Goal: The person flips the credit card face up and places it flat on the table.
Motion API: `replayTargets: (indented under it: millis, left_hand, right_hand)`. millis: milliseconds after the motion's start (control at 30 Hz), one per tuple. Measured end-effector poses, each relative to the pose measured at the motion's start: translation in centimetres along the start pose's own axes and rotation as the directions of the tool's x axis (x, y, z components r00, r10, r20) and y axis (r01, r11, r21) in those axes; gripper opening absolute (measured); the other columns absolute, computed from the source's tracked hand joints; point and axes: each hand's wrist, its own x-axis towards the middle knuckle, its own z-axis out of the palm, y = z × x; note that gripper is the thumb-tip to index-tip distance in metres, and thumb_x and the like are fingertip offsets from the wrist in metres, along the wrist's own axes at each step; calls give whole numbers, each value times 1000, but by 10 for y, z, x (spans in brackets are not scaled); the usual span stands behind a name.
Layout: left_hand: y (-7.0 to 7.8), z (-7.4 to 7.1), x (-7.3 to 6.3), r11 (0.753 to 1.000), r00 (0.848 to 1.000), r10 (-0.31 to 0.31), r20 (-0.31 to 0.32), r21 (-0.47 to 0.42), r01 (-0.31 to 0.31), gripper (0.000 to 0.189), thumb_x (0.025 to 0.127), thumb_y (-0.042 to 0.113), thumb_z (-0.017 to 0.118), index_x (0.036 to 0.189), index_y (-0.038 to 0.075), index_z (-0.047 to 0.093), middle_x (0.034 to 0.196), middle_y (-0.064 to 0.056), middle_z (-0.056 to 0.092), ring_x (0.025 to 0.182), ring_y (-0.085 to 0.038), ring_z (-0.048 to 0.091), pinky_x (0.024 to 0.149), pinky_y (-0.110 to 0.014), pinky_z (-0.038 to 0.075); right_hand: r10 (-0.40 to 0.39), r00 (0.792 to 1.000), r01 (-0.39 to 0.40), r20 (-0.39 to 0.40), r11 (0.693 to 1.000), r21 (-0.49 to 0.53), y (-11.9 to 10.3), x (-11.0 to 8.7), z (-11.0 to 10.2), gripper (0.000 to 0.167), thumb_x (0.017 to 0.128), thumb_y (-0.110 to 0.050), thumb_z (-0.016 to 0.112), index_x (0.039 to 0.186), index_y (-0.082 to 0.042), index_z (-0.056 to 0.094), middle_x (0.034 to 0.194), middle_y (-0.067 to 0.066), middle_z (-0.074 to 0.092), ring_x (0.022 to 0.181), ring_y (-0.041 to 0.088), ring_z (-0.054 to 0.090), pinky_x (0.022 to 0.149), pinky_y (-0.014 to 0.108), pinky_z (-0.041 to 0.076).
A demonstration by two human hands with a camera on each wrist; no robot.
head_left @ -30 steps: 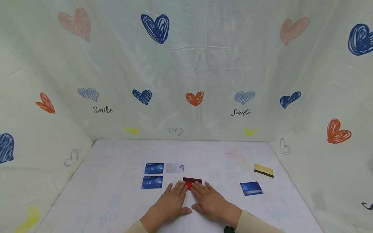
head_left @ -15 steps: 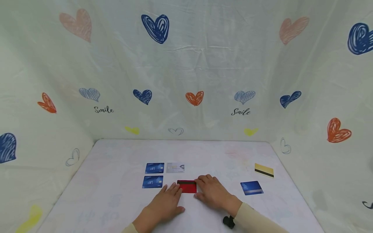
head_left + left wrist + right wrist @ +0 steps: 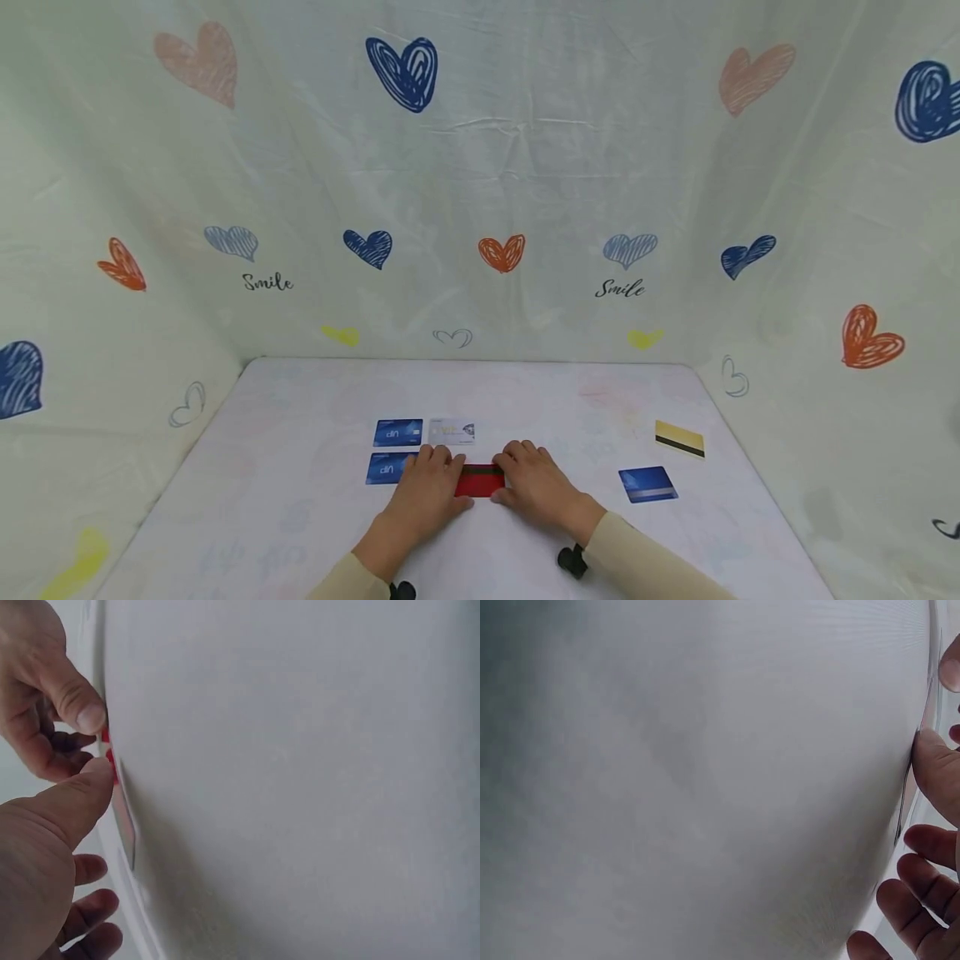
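Note:
A red card with a dark stripe along its far edge lies between my two hands in the head view. My left hand pinches its left end between thumb and curled fingers. At the right end my right hand holds it the same way. In the left wrist view, bits of red show beside the left thumb. The card appears edge-on by the right thumb in the right wrist view. Left fingers hide the right end of the lower blue card.
Another blue card and a silver card lie side by side behind. To the right lie a yellow card with a black stripe and a blue card with a silver stripe. All rest on the white table.
From lying under both hands' fingertips, the red card has shifted slightly left and nearer. The hands have moved apart to its ends, and their fingers have curled round it.

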Motion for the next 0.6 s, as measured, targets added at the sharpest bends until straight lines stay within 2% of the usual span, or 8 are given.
replayTargets:
  millis: [167, 600]
  left_hand:
    - [-3, 5, 4, 1000, 1000, -24, 9, 15, 24, 70, 85, 54, 85, 138, 11, 68, 120, -10, 62, 115, -29, 52, 97, -51, 48]
    - [-5, 7, 5, 999, 1000, -8, 17, 44, 8, 66, 85, 55, 83, 133, 12, 70, 118, -8, 62, 113, -28, 51, 95, -49, 48]
  right_hand:
    - [2, 1000, -2, -8, 1000, 2, 2, 1, 2, 49, 93, -47, 79, 126, -10, 69, 116, 0, 64, 103, 17, 56, 85, 36, 49]
    - [2, 1000, -2, -12, 1000, 7, 3, 3, 5, 45, 92, -46, 81, 119, -12, 68, 109, -2, 61, 97, 15, 53, 80, 30, 45]
